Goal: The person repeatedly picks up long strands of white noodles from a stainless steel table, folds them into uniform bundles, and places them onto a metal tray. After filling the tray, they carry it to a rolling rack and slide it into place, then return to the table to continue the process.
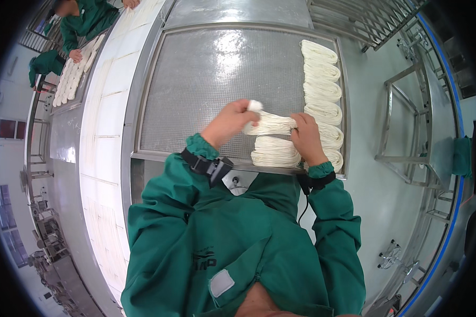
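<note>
A folded bundle of pale noodles lies between my hands, over the wire-mesh tray. My left hand, slightly blurred, grips its left end. Something small and white shows at those fingertips; whether it is a finger cover or a held piece cannot be told. The fingers of my right hand close on the bundle's right end. Just below, nearer to me, a second noodle bundle rests on the mesh by the front rim. Along the tray's right side runs a column of several folded noodle bundles, partly covered by my right hand.
Left of the tray runs a white conveyor belt carrying thin noodle strands. Beyond it, a co-worker in green has a hand on another tray of noodle bundles. A metal rack and a steel-framed table stand to the right.
</note>
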`<control>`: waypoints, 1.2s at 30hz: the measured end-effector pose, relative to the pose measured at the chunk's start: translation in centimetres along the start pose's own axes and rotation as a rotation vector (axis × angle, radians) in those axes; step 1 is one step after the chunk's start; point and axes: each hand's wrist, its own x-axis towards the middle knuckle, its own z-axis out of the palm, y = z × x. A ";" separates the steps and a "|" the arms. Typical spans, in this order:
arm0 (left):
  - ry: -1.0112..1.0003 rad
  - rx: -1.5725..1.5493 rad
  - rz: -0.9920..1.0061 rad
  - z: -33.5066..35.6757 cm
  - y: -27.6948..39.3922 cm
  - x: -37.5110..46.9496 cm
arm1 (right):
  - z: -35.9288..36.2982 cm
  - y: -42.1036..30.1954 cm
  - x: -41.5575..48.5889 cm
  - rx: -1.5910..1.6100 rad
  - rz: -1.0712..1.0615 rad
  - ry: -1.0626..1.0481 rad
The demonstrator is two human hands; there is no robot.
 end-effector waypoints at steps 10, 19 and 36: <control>-0.255 -0.171 -0.149 6.5 -3.9 5.9 | -1.6 1.2 -2.9 0.105 0.109 0.137; 0.369 0.979 0.471 3.8 -9.8 6.3 | 0.3 0.1 -1.4 -0.148 -0.123 0.049; 0.855 0.292 0.210 -16.4 -11.3 -6.3 | -2.1 4.8 -3.7 -0.080 -0.038 0.069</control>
